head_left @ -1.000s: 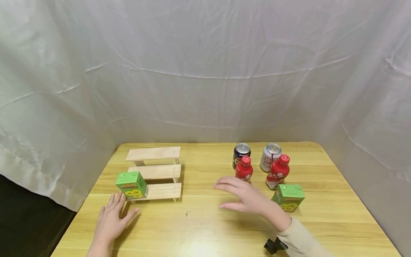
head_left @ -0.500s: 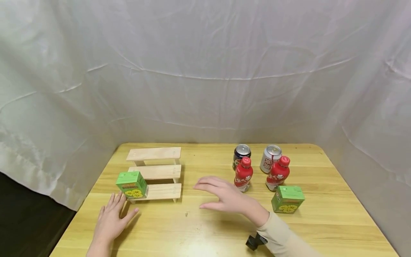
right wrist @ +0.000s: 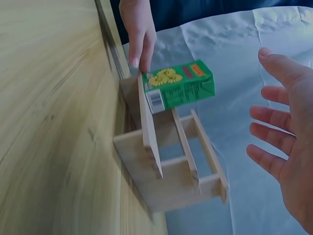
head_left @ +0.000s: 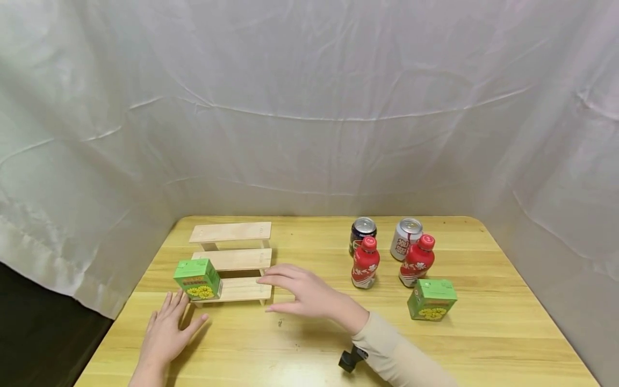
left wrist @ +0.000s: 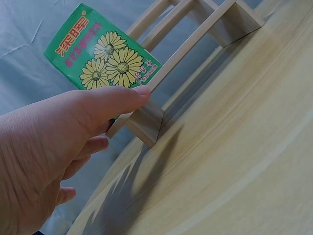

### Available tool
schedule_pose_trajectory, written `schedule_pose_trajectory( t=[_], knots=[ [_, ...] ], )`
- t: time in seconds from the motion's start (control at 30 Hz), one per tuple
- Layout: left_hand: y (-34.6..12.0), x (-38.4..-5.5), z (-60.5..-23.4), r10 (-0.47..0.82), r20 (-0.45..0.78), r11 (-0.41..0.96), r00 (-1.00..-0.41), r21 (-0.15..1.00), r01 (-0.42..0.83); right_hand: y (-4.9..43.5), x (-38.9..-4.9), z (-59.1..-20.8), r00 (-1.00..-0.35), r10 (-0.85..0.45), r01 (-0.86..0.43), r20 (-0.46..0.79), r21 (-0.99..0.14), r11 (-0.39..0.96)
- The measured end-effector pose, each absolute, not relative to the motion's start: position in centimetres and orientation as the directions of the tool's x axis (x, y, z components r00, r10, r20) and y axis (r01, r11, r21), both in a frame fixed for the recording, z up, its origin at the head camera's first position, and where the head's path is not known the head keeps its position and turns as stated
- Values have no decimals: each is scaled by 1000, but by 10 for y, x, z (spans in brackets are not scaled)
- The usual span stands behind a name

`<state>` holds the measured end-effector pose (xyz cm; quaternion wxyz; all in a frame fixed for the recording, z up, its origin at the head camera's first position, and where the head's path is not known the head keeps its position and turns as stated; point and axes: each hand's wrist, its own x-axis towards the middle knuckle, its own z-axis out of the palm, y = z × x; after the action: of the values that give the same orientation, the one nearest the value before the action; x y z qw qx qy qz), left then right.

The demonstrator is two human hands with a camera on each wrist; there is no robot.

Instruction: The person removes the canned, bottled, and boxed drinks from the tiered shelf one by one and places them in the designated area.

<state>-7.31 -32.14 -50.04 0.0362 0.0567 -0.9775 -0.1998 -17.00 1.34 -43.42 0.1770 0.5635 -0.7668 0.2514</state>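
Observation:
A small wooden three-step rack (head_left: 232,259) stands at the left of the table. On the left end of its lowest step sits a green drink carton (head_left: 198,280) with yellow flowers on it. My left hand (head_left: 166,329) is at the front left of the rack, fingers extended beside the carton's lower corner. In the left wrist view its thumb lies close to the step's edge; whether it touches cannot be made out. My right hand (head_left: 309,295) hovers by the rack's right end, fingers spread and slightly bent, with nothing in it, as the right wrist view also shows.
To the right stand two red bottles (head_left: 366,263), a dark can (head_left: 362,235), a white can (head_left: 405,239) and a second green carton (head_left: 432,300). A pale cloth (head_left: 309,134) hangs behind and along both sides of the wooden table (head_left: 300,355).
My right hand has moved left, from in front of the bottles to the rack's right end. The near-left red bottle now shows fully. My left hand has stayed in place.

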Motion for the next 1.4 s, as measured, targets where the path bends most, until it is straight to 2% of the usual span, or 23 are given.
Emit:
schedule_pose_trajectory(
  t=[0.17, 0.47, 0.6, 0.87, 1.4],
  knots=[
    [-322, -73, -500, -129, 36, 913, -991, 394, -104, -7, -170, -430, -310, -782, -949, 542, -223, 222],
    [-320, -73, -498, -130, 41, 913, -991, 393, -104, -37, -170, -428, -307, -816, -950, 490, -215, 228],
    [-320, -73, -498, -127, 47, 915, -991, 392, -99, -48, -170, -427, -350, -822, -932, 450, -254, 258],
    [-321, -73, -498, -124, 40, 916, -991, 388, -99, -73, -173, -429, -481, -810, -846, 335, -418, 330],
    [-321, -75, -499, -117, 51, 921, -992, 378, -89, -124, -181, -435, -623, -723, -771, 299, -391, 502]
  ],
)
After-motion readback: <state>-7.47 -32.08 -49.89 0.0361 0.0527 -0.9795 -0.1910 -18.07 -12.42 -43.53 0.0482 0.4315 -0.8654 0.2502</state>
